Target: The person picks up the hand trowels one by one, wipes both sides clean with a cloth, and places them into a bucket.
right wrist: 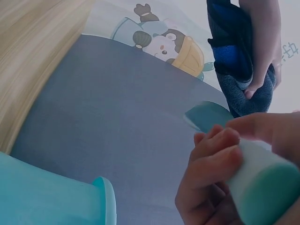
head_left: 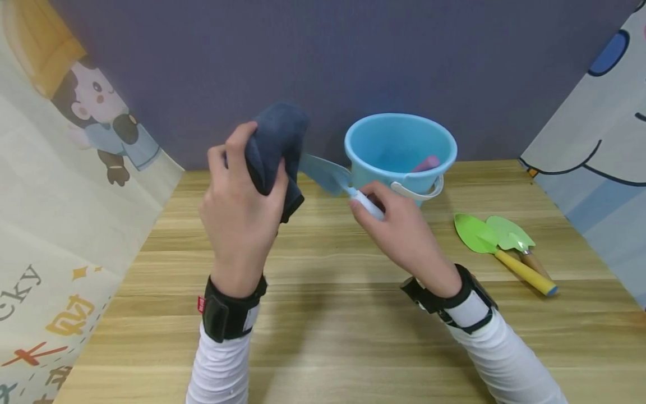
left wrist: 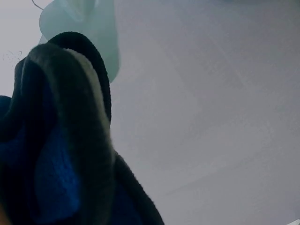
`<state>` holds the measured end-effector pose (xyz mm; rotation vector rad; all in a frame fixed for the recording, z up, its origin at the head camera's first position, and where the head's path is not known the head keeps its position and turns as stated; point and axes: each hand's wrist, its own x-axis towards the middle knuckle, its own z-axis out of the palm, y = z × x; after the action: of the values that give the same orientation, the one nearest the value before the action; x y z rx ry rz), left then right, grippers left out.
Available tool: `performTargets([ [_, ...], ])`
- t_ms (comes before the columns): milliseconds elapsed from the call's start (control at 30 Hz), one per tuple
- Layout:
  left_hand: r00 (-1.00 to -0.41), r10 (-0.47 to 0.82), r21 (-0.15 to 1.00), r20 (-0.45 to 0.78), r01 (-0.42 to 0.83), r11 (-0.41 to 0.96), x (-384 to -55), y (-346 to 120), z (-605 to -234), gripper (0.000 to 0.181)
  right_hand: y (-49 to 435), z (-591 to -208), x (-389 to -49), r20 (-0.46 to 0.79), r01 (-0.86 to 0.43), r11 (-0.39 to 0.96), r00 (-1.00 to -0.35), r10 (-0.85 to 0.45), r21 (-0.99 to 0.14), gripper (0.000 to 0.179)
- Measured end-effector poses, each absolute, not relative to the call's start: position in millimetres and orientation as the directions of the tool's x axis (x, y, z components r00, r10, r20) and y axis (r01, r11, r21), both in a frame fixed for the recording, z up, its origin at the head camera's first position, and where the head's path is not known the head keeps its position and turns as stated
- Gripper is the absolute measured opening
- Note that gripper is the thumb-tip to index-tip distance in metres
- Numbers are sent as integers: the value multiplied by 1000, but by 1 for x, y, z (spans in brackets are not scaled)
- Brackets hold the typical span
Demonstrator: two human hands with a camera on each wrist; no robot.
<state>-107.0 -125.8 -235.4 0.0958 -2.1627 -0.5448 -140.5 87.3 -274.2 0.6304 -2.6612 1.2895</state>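
Note:
A bunched dark blue cloth (head_left: 278, 140) is gripped in my left hand (head_left: 239, 196), raised above the table; its dark edging fills the lower left of the left wrist view. My right hand (head_left: 398, 224) holds a light blue toy trowel by its white handle (head_left: 367, 204), the fingers curled round it. The trowel's blade (head_left: 325, 173) points left, its tip right beside the cloth. In the right wrist view the handle's green end (right wrist: 269, 194) faces the camera, and the blade (right wrist: 208, 116) overlaps the space just below the cloth (right wrist: 246, 96).
Behind my right hand a light blue bucket (head_left: 398, 120) with a white handle stands against the dark back panel (head_left: 323, 62); something pink (head_left: 427, 163) shows inside. On the right, a green trowel with a yellow handle (head_left: 525, 272) lies across a paler green tool (head_left: 510, 233) on the wooden table (head_left: 323, 336).

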Motion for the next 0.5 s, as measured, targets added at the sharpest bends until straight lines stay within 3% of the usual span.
performTargets([
  [300,-599,-260,415,757,134,900,-107,-125,-235,50,88,-274,-143,250,-414,518,-900,-359,-749,26],
  [500,-604,-258,422,754,145,895,-107,-124,-235,51,88,-275,-145,309,-449,565,-892,-330,-692,27],
])
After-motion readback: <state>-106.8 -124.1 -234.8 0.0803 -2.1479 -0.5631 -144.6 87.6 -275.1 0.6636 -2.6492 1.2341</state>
